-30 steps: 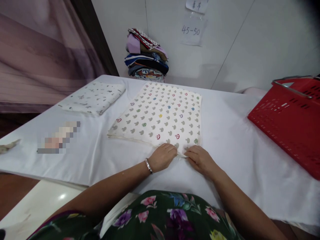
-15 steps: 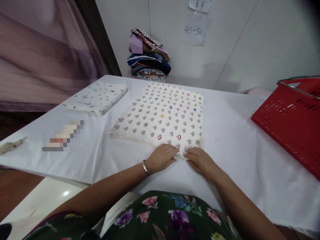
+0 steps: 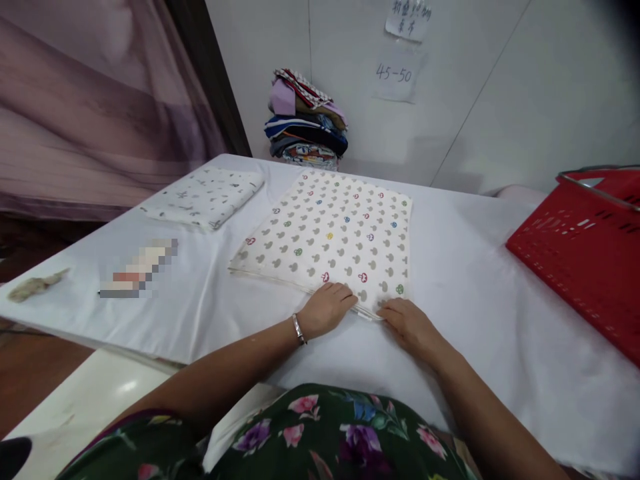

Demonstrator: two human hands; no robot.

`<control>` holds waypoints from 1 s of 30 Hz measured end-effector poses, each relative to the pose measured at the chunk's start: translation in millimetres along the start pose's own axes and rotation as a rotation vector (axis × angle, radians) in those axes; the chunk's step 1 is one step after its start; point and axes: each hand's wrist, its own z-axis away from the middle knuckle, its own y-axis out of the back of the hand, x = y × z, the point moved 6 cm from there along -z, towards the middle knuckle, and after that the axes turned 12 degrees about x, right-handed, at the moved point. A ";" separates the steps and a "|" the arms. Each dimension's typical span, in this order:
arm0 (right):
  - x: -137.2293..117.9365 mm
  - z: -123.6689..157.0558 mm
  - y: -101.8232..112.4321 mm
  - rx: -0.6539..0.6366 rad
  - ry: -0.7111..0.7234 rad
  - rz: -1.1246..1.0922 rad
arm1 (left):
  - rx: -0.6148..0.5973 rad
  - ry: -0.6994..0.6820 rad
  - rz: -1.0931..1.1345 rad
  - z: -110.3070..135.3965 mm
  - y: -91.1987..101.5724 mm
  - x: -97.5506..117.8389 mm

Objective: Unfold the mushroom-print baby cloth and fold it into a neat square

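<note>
A folded cream cloth with a mushroom print (image 3: 335,233) lies flat in the middle of the white-covered table (image 3: 475,280). My left hand (image 3: 325,310), with a silver bracelet at the wrist, rests on the cloth's near edge, fingers curled and pinching that edge. My right hand (image 3: 410,323) is close beside it at the near right corner, its fingers also closed on the edge. The two hands are a few centimetres apart.
A second folded white cloth with a small grey print (image 3: 205,197) lies at the back left. A pile of folded fabrics (image 3: 306,120) stands against the wall. A red plastic basket (image 3: 585,247) sits at the right. A small crumpled scrap (image 3: 35,285) lies at the left edge.
The view has shifted slightly, so everything sits a little to the right and lower. My hands stay on the cloth's near edge, a little farther apart than before.
</note>
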 end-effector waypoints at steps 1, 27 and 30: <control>-1.0 0.2 -1.0 0.006 0.004 0.007 | 0.008 -0.008 0.000 1.0 1.1 -0.1; 56.6 -32.4 2.8 0.169 -0.259 -0.327 | 0.112 -0.117 0.106 -9.7 -34.2 23.9; 88.0 -50.5 1.6 0.212 -0.345 -0.328 | 0.141 -0.145 0.102 -8.5 -40.4 23.1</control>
